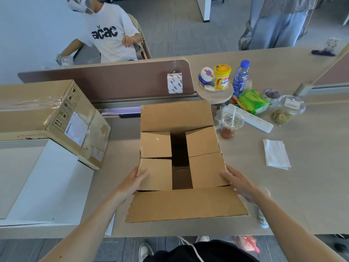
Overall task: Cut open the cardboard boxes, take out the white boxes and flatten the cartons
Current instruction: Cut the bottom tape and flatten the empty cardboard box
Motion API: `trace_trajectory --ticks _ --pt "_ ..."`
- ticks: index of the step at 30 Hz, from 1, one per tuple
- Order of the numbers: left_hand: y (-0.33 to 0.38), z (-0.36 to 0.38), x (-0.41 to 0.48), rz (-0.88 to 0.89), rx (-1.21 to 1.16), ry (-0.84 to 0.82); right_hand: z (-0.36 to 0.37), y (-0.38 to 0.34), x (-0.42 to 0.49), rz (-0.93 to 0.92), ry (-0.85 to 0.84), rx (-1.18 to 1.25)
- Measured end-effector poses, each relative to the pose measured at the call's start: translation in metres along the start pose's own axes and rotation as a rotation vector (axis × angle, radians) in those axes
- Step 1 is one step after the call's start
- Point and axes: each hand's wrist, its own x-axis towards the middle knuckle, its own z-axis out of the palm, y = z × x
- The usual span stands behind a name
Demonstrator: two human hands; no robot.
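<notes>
An opened brown carton (181,148) stands on the desk in front of me. Its long outer flaps are spread towards and away from me, and its short inner flaps are partly folded over a dark gap. I cannot see inside. My left hand (132,182) lies against the carton's left side with the thumb resting on the near inner flap. My right hand (238,182) presses flat against the right side, fingers straight. A second, taped carton (56,114) sits at the left, tilted on top of a large white box (49,176).
A roll of printed tape (174,83) hangs on the brown divider (113,78). To the right are a drink cup with a straw (229,123), a power strip (253,118), snacks, a bottle (240,78) and a napkin (275,154). A person sits beyond the divider.
</notes>
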Motion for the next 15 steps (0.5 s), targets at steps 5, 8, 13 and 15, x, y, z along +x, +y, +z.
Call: trace_trajectory --ticks 5,8,13,15 --pt "0.002 -0.01 -0.012 0.069 -0.098 -0.042 0.0 -0.01 -0.014 -0.088 -0.003 0.062" --pt "0.003 -0.018 -0.019 0.124 -0.26 -0.017 -0.006 -0.017 -0.025 -0.191 0.046 0.1" --pt "0.022 -0.019 -0.044 0.193 -0.387 0.171 -0.019 -0.029 -0.036 -0.29 0.04 0.285" --pt "0.028 -0.02 -0.056 0.283 -0.436 0.129 -0.019 -0.038 -0.041 -0.347 0.032 0.362"
